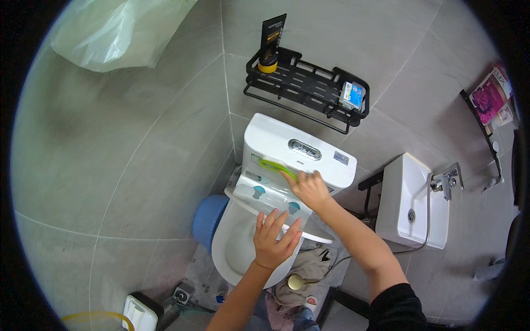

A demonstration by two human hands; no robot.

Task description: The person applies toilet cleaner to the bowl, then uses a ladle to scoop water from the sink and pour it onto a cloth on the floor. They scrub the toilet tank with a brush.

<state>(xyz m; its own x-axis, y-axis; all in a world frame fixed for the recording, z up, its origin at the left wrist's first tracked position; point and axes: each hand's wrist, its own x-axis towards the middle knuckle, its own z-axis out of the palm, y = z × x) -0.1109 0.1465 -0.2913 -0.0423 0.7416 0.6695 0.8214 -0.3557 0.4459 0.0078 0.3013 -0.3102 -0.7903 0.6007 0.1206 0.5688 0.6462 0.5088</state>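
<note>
My right hand [310, 188] grips the handle of a bright green brush [275, 165]. The brush head lies against the front of the white toilet tank [265, 128], below its lid. My left hand [275, 242] lies over the edge of the raised toilet lid or seat [244, 202], fingers spread, holding it up at a tilt. Beneath is the white toilet bowl [225, 244], its inside partly hidden by my left hand and forearm. Two teal patches [259, 191] show behind the raised edge, near the hinges.
A black wall rack [306, 85] above the tank carries a black tube [271, 41] and a small box [352, 96]. To the right is a white sink [418, 198] with a metal faucet [449, 181]. A blue bucket [209, 219] stands left of the toilet. Cloth [314, 265] and a showerhead [295, 282] appear below.
</note>
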